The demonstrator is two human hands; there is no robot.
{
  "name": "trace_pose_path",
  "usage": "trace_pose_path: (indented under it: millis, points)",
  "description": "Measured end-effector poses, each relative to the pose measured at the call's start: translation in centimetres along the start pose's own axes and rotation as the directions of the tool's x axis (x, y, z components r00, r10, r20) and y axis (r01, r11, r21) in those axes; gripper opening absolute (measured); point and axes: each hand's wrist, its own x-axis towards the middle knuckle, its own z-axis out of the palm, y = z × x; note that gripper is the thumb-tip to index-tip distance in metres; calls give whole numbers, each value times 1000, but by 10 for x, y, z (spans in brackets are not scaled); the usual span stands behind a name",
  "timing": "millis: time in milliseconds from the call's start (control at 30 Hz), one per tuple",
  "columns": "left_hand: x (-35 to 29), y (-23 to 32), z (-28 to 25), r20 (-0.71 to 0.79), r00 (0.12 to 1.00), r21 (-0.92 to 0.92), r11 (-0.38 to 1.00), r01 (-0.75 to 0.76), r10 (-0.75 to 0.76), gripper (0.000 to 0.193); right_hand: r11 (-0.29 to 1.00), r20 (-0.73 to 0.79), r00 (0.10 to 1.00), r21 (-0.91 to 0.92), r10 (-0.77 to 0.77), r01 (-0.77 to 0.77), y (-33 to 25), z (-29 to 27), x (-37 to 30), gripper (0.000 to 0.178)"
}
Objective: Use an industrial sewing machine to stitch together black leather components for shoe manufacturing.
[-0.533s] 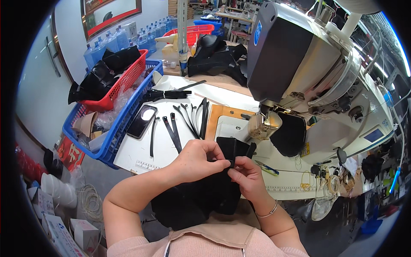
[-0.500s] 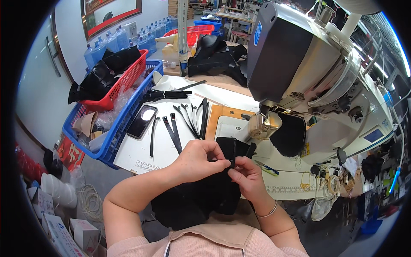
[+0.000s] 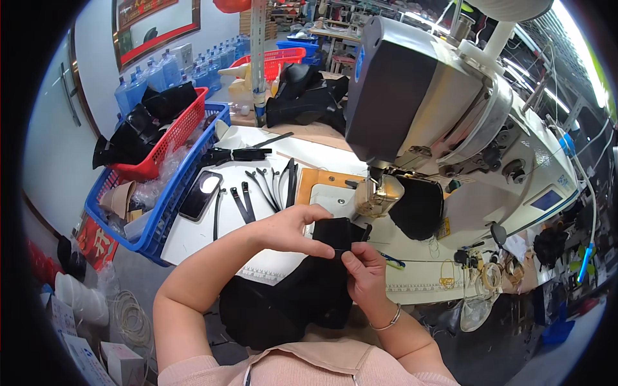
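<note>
A soft black piece that looks like a boot upper (image 3: 277, 293) hangs from my hands, its wide part over my lap. Its narrow end, a folded black flap (image 3: 331, 233), stands up between my hands. My left hand (image 3: 295, 233) grips the flap's left side, thumb across the front and fingers behind. On the right, my right hand (image 3: 365, 265) pinches the lower right edge between thumb and fingers. Just beyond the flap is the sewing machine head (image 3: 380, 196) with its metal presser area. Narrow black straps (image 3: 242, 202) lie on the white table to the left.
A phone (image 3: 201, 195) lies by the straps. Beyond it, a blue basket (image 3: 151, 235) carries a red basket (image 3: 168, 138) of black pieces. The sewing machine (image 3: 444, 96) fills the right side. Scissors-like tools with green handles (image 3: 394, 262) lie right of my right hand.
My left hand has opened out from a pinch near the strap end to a wider grip on the flap's left side. My right hand still pinches the edge. The view has shifted slightly.
</note>
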Motion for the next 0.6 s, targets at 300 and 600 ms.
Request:
trace_pose_path:
  millis: [300, 600]
  points:
    - [11, -10, 15, -24, 999, -83, 996, -39, 37, 28, 995, -70, 997, -98, -23, 16, 6, -7, 8, 10]
    - [75, -6, -25, -59, 969, -601, 784, 159, -242, 25, 910, 19, 910, -47, 414, -413, -44, -6, 56, 14]
